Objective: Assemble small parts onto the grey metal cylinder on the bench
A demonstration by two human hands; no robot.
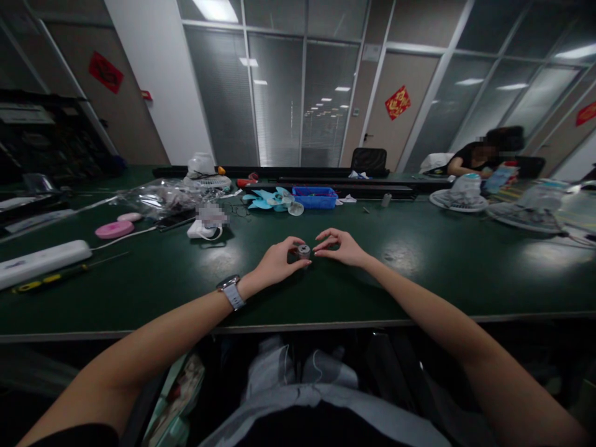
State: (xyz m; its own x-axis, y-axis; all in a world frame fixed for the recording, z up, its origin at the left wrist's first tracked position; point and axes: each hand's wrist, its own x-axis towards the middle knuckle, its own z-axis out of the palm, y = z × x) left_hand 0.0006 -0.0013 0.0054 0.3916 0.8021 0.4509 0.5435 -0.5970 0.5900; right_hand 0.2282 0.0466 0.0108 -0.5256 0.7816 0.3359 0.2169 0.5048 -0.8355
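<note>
A small silver-grey metal cylinder [304, 251] with a dark centre on its top stands upright at the middle of the green table [261, 304]. My left hand [282, 257] curls round it from the left, thumb in front and fingers behind. On the other side, my right hand [343, 247] is just apart from the cylinder, its thumb and fingers parted with nothing between them. A watch [231, 292] is on my left wrist.
Light-blue fan blades [270, 198] lie beside a blue bin [314, 197] behind my hands. To the left are clear plastic wrap [161, 197], a pink round piece [114, 230], a power strip [44, 262] and a yellow-black screwdriver [51, 282]. Another person [479, 158] sits far right, near white fan parts [460, 194].
</note>
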